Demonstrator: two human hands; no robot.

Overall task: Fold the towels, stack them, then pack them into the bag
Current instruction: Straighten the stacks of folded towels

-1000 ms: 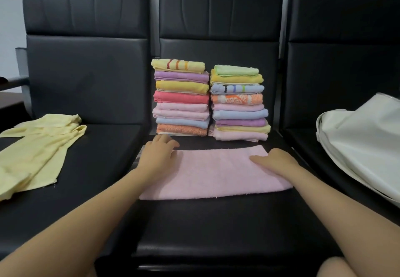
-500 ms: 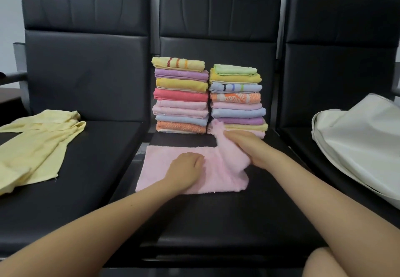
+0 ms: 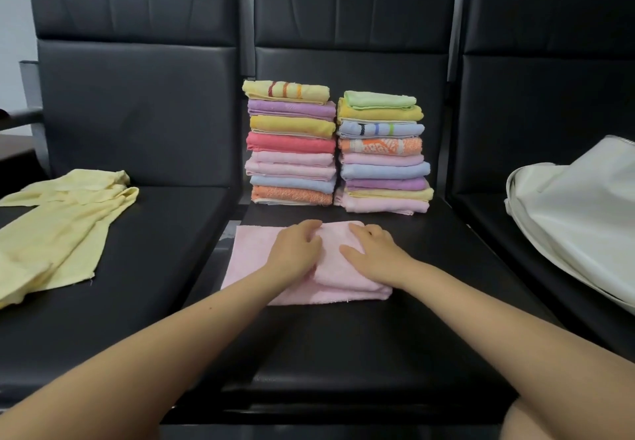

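A pink towel (image 3: 252, 254) lies on the middle black seat, its right part folded over onto the middle. My left hand (image 3: 295, 254) presses flat on the towel beside the fold. My right hand (image 3: 374, 257) rests flat on the folded layer. Behind them stand two stacks of folded towels: the left stack (image 3: 291, 144) topped by a yellow striped one, the right stack (image 3: 383, 154) topped by a green one. An unfolded pale yellow towel (image 3: 58, 230) sprawls on the left seat. A white bag (image 3: 580, 206) lies on the right seat.
Three black padded chairs (image 3: 137, 96) stand side by side with tall backs. A gap runs between the left and middle seats. Bare black seat (image 3: 343, 343) shows in front of the pink towel.
My right hand carried the towel's right end over to the left and laid it down. My left hand moved toward the towel's middle. Both hands now press on the towel.
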